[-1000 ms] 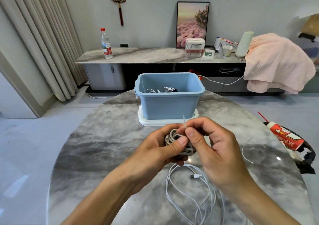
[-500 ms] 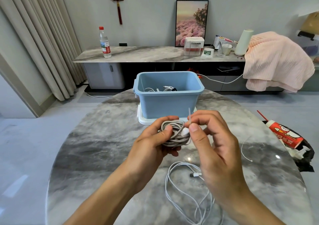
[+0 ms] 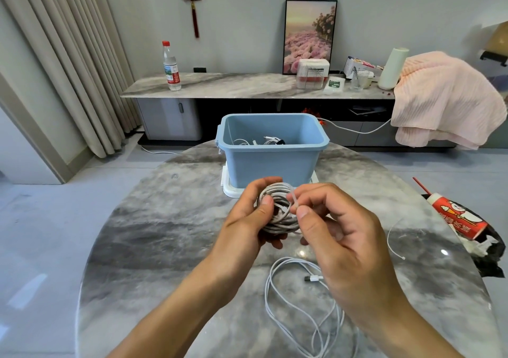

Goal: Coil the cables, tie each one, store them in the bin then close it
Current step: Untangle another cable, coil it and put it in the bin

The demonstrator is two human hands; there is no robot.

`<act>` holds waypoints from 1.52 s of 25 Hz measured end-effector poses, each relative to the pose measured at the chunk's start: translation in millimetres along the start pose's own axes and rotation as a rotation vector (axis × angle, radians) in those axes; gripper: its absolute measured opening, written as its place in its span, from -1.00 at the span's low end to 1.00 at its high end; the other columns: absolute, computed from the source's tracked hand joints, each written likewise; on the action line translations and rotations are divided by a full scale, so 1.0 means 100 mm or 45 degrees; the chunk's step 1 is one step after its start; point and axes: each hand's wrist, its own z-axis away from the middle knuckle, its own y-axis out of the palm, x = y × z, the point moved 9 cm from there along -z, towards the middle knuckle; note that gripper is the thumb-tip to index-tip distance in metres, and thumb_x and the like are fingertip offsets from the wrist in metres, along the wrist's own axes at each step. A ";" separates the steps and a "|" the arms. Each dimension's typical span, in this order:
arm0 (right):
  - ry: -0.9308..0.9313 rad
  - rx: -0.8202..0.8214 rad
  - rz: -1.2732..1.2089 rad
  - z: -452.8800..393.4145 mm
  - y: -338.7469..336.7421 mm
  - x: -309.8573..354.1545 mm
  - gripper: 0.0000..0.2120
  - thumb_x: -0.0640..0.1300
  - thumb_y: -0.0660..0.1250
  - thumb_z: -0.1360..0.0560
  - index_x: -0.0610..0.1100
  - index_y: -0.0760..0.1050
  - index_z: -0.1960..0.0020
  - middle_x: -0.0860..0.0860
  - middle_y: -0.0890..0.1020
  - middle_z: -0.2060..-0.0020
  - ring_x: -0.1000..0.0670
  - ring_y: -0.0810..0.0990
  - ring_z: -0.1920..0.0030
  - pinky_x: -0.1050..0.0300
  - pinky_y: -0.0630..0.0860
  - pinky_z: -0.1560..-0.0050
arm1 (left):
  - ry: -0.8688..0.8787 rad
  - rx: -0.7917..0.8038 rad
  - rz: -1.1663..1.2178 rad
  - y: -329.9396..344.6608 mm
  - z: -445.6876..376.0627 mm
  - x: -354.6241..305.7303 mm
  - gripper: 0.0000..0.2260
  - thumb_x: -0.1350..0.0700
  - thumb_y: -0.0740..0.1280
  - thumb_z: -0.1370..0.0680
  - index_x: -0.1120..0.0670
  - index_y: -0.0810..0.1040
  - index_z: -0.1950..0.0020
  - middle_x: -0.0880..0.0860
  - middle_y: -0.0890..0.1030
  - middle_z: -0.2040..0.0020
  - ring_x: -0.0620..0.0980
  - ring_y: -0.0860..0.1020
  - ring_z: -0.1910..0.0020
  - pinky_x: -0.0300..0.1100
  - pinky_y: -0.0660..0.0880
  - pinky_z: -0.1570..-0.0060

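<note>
My left hand (image 3: 247, 217) grips a coiled grey cable (image 3: 279, 210) above the marble table (image 3: 154, 234). My right hand (image 3: 338, 234) pinches a thin white tie (image 3: 294, 199) at the coil's right side. Behind the hands stands an open blue bin (image 3: 272, 154) with several white cables inside, resting on its white lid (image 3: 228, 188). A loose white cable (image 3: 297, 302) sprawls on the table below my right hand, its plug end near my wrist.
A spare white tie (image 3: 393, 239) lies on the table at right. A red carton (image 3: 456, 217) on dark wrapping sits at the right edge. Beyond are a sideboard with a water bottle (image 3: 171, 66), boxes, and a pink blanket (image 3: 445, 99).
Both hands have lifted the coil up and toward the bin. The coil has turned so its loops face me, and my right fingers have shifted along the tie.
</note>
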 end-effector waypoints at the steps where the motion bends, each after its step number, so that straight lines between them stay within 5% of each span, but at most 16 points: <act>1: -0.006 0.012 0.041 0.00 0.01 0.01 -0.89 -0.20 0.28 -0.53 -0.06 0.54 0.14 0.10 0.63 0.11 0.06 0.58 0.28 0.32 0.47 0.31 | 0.038 -0.005 -0.066 -0.01 0.00 -0.03 -0.75 0.13 0.16 -0.67 -0.07 0.49 -0.30 0.02 0.60 0.12 0.00 0.50 0.19 -0.13 0.44 0.26; 4: -0.035 0.082 0.314 -0.01 0.06 -0.01 -0.89 -0.13 0.24 -0.57 -0.04 0.48 0.12 0.09 0.59 0.27 0.03 0.52 0.38 0.23 0.40 0.40 | 0.119 0.000 -0.207 -0.01 0.02 -0.09 -0.73 0.13 0.13 -0.69 -0.18 0.48 -0.26 -0.04 0.58 0.18 -0.01 0.48 0.22 -0.09 0.44 0.21; 10: 0.069 0.113 0.271 -0.03 0.01 -0.14 -0.84 -0.05 0.19 -0.59 -0.04 0.43 0.15 0.07 0.38 0.54 0.10 0.30 0.53 0.26 0.21 0.48 | 0.177 0.091 -0.329 0.04 0.05 -0.11 -0.86 0.03 0.16 -0.59 0.02 0.49 0.02 -0.04 0.52 0.21 -0.02 0.44 0.21 -0.12 0.41 0.20; 14: 0.104 0.195 0.406 -0.05 -0.01 -0.18 -0.81 -0.05 0.23 -0.60 -0.02 0.44 0.19 0.16 0.52 0.36 0.08 0.46 0.30 0.29 0.32 0.33 | 0.171 0.141 -0.400 0.10 0.08 -0.07 -0.87 0.02 0.15 -0.60 0.01 0.44 0.05 -0.07 0.48 0.23 -0.05 0.41 0.22 -0.13 0.38 0.18; 18: 0.405 0.136 -0.187 -0.07 -0.04 -0.33 -0.77 -0.14 0.24 -0.59 -0.07 0.52 0.22 -0.11 0.69 0.21 -0.09 0.60 0.15 0.07 0.46 0.09 | 0.148 0.144 -0.263 0.08 0.05 -0.07 -0.88 0.03 0.15 -0.59 0.03 0.44 0.04 -0.08 0.49 0.21 -0.07 0.41 0.23 -0.16 0.38 0.21; 21: 0.484 0.073 -0.384 -0.09 -0.05 -0.40 -0.81 -0.09 0.24 -0.53 -0.08 0.55 0.21 -0.12 0.73 0.12 -0.08 0.65 0.04 -0.10 0.43 -0.10 | 0.130 0.181 -0.190 0.07 0.04 -0.07 -0.90 0.05 0.17 -0.58 0.01 0.45 0.02 -0.03 0.49 0.18 -0.04 0.40 0.21 -0.19 0.40 0.21; 27: 0.418 0.106 -0.516 -0.08 0.01 -0.38 -0.80 -0.08 0.26 -0.54 -0.17 0.59 0.13 -0.14 0.71 0.05 -0.19 0.64 -0.01 -0.05 0.56 -0.08 | 0.086 0.073 -0.058 -0.04 -0.02 -0.03 -0.93 0.03 0.20 -0.55 -0.05 0.45 0.09 0.09 0.54 0.11 0.04 0.43 0.20 -0.14 0.39 0.26; 30: 0.349 0.122 -0.484 -0.10 0.03 -0.27 -0.86 -0.21 0.32 -0.50 -0.24 0.62 0.15 -0.07 0.72 0.16 0.07 0.66 0.20 0.31 0.55 0.18 | 0.070 0.073 0.012 -0.02 -0.02 -0.01 -0.92 0.05 0.19 -0.54 0.04 0.40 0.04 0.02 0.58 0.14 0.01 0.44 0.24 -0.16 0.39 0.27; 35: 0.261 0.176 -0.179 -0.07 0.08 -0.35 -0.88 -0.15 0.39 -0.46 -0.11 0.63 0.24 0.03 0.67 0.05 0.00 0.65 -0.02 0.05 0.57 -0.07 | 0.072 0.050 0.019 0.00 -0.01 0.00 -0.91 0.04 0.19 -0.54 0.04 0.41 0.03 0.02 0.52 0.19 -0.07 0.45 0.30 -0.20 0.40 0.28; 38: 0.232 0.143 -0.195 -0.07 0.08 -0.33 -0.86 -0.15 0.36 -0.49 -0.12 0.63 0.22 0.05 0.66 0.07 0.01 0.66 0.04 0.18 0.56 0.02 | 0.085 0.043 -0.017 0.01 -0.01 -0.01 -0.92 0.03 0.18 -0.55 0.01 0.41 0.04 -0.01 0.52 0.20 -0.08 0.45 0.29 -0.20 0.41 0.28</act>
